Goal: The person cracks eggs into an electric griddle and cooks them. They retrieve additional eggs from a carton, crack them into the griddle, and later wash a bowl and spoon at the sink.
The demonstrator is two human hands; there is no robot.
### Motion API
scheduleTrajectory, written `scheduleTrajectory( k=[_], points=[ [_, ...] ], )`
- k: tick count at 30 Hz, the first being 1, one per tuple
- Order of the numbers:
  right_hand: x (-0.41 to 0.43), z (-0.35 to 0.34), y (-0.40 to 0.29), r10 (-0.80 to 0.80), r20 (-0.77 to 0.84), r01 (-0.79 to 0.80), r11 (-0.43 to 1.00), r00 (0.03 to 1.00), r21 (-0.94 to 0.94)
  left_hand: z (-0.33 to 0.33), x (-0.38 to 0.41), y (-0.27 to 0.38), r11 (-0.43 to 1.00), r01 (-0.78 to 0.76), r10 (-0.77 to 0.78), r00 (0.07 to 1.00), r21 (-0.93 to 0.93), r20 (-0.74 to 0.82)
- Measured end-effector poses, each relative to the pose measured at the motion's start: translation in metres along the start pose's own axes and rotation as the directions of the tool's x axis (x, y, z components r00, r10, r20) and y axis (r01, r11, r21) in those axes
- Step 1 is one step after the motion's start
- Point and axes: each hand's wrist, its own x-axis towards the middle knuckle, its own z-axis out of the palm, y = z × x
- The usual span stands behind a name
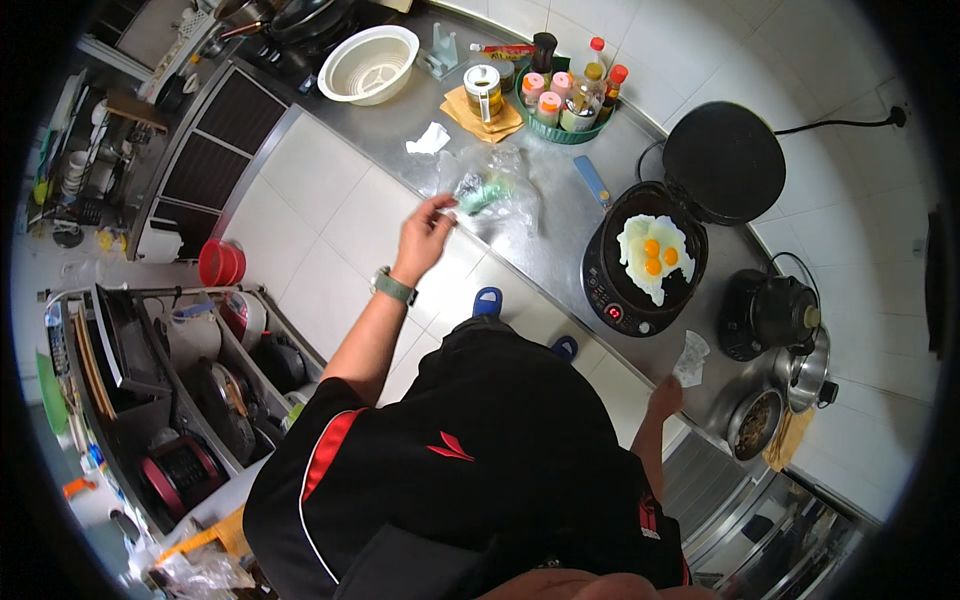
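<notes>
My left hand (425, 238) is at the counter's front edge, fingers apart and slightly curled, beside a crumpled clear plastic bag (499, 191) with something green in it; whether they touch is unclear. A watch with a green strap is on that wrist. My right hand (666, 399) is at the counter edge on the right, by a crumpled translucent piece of paper or plastic (691, 358); its fingers are partly hidden. Between the hands stands a round electric griddle (637, 300), its lid (724, 163) raised. Fried eggs (655, 259) with several yolks lie in it, whites mostly set.
Behind the bag stand a green basket (566, 135) of seasoning bottles, an oil jar (482, 90) and a white colander (369, 66). A blue-handled tool (591, 178) lies by the griddle. To the right are a black appliance (772, 313) and a metal bowl with food (754, 425).
</notes>
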Motion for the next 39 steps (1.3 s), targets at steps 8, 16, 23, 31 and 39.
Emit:
scheduleTrajectory(
  k=[8,16,23,31,39],
  points=[
    [-0.115,0.054,0.049,0.049,0.325,-0.134,0.96,0.945,0.245,-0.054,0.179,-0.13,0.878,-0.012,0.05,0.997,0.479,-0.067],
    [-0.246,0.099,0.213,0.235,0.712,-0.683,0.58,0.662,0.443,-0.015,0.229,-0.221,0.659,0.011,-0.125,0.988,0.752,0.095],
    [-0.269,0.121,0.163,-0.097,0.543,-0.078,0.954,0.834,0.29,-0.042,0.215,-0.206,0.664,-0.009,-0.016,1.0,0.747,0.026],
    [-0.202,0.115,0.11,-0.372,0.575,0.493,0.868,0.729,-0.062,-0.088,0.177,-0.204,0.779,0.081,0.048,0.981,0.622,-0.189],
    [-0.183,0.176,0.188,0.307,0.688,-0.683,0.627,0.658,0.374,-0.076,0.071,-0.083,0.936,0.115,-0.028,0.966,0.332,-0.256]
  ],
)
